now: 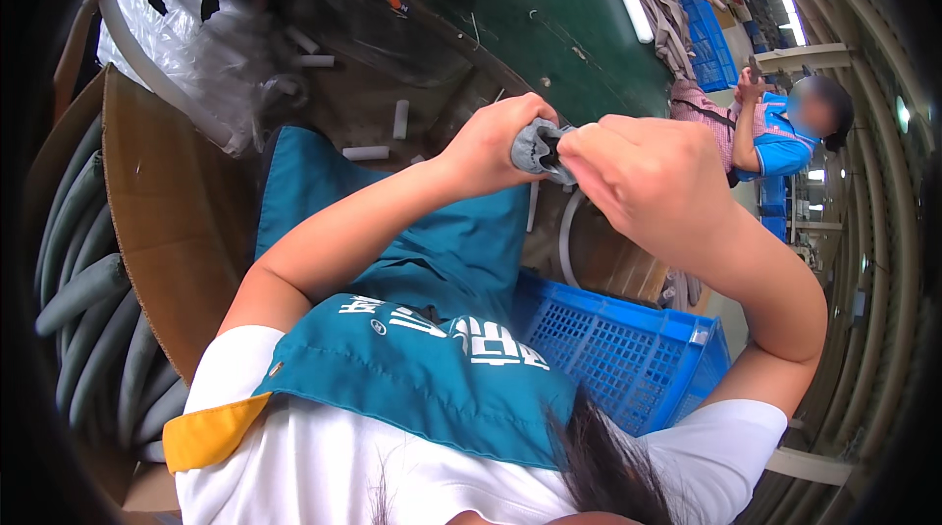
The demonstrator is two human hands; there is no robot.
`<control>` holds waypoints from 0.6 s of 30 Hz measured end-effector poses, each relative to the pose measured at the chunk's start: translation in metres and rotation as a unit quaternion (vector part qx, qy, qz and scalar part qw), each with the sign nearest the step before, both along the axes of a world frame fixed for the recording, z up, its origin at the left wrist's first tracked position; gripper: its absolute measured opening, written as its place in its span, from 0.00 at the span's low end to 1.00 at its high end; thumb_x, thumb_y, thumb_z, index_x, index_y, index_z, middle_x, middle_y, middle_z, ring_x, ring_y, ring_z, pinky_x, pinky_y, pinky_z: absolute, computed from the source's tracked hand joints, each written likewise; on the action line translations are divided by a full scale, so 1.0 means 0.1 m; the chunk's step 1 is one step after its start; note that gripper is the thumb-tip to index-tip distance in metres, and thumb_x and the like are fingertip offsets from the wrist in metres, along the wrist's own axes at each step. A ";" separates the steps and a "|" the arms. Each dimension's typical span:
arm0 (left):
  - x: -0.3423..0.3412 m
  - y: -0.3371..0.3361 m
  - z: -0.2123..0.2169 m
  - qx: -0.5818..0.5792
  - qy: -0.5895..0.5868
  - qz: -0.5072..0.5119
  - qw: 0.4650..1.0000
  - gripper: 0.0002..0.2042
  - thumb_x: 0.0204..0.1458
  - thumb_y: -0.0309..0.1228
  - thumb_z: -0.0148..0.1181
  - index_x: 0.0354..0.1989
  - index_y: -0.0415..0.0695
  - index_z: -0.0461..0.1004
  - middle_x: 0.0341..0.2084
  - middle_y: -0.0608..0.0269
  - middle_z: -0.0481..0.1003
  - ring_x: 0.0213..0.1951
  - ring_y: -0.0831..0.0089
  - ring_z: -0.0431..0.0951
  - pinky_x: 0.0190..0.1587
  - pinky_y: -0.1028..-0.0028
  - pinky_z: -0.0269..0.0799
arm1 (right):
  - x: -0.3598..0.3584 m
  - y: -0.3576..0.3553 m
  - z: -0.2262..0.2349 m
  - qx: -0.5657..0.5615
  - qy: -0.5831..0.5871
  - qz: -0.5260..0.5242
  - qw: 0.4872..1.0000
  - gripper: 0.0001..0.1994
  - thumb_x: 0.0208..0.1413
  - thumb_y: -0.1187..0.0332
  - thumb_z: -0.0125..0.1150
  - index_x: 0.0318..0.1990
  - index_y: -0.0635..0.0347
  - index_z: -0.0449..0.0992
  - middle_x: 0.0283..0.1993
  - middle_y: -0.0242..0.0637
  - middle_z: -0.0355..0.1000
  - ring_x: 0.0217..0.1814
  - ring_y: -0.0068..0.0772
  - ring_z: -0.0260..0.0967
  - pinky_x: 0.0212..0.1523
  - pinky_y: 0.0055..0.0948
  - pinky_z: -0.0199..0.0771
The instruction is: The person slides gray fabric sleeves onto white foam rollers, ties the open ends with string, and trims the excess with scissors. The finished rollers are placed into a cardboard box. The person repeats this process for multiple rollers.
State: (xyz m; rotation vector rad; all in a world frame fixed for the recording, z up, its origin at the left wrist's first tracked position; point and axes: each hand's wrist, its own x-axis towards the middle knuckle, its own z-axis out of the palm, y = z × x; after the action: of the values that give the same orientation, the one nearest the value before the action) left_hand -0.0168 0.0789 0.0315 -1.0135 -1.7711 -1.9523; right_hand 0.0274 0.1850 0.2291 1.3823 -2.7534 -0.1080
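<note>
Grey tube [527,147] was out in front of you, gripped b/w both hands, hollow end facing up toward you. Biggest first: green table [569,44] ran ahead, cardboard box [172,231] of other grey tubes [83,294] sat on yr L, blue crate [620,358] low on yr R. Yr R elbow stuck out wide; tucking it in prob. would've steadied things. L hand [488,149] was curled snugly round the tube's side: good anchor, best firm w/o squashing the hollow. R hand [655,177] was bunched nearly into a fist, fingertips seemingly pinching the end's R edge; exact contact was hidden. Smallest bit, that wavy edge, prob. needed gentle, even pressure, else it cd've creased.
</note>
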 end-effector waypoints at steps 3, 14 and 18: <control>0.01 0.00 0.01 -0.015 -0.002 -0.003 1.000 0.21 0.33 0.27 0.72 0.37 0.43 0.68 0.32 0.55 0.73 0.36 0.54 0.75 0.38 0.64 0.72 | -0.02 -0.01 -0.04 0.066 0.007 -0.026 0.997 0.09 0.44 0.68 0.69 0.28 0.58 0.72 0.22 0.35 0.69 0.21 0.40 0.69 0.20 0.34 0.65; -0.05 0.22 0.13 -0.061 0.062 0.055 0.995 0.20 0.36 0.26 0.69 0.38 0.43 0.67 0.32 0.55 0.72 0.38 0.52 0.73 0.40 0.61 0.69 | 0.00 0.13 -0.07 0.226 -0.068 -0.249 0.939 0.13 0.51 0.58 0.62 0.32 0.61 0.76 0.23 0.44 0.74 0.27 0.47 0.76 0.29 0.41 0.76; -0.10 0.31 0.13 -0.083 0.107 0.044 0.990 0.18 0.36 0.26 0.67 0.36 0.43 0.66 0.31 0.56 0.71 0.37 0.54 0.73 0.39 0.61 0.68 | -0.05 0.16 0.01 0.184 -0.165 -0.295 0.923 0.14 0.52 0.61 0.59 0.27 0.65 0.76 0.24 0.49 0.73 0.29 0.52 0.74 0.32 0.44 0.75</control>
State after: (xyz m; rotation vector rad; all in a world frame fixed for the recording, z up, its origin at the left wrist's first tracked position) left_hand -0.0269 0.1095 0.0445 -1.1307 -1.8463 -1.5996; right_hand 0.0225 0.2009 0.2300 0.5894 -3.4896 -0.4782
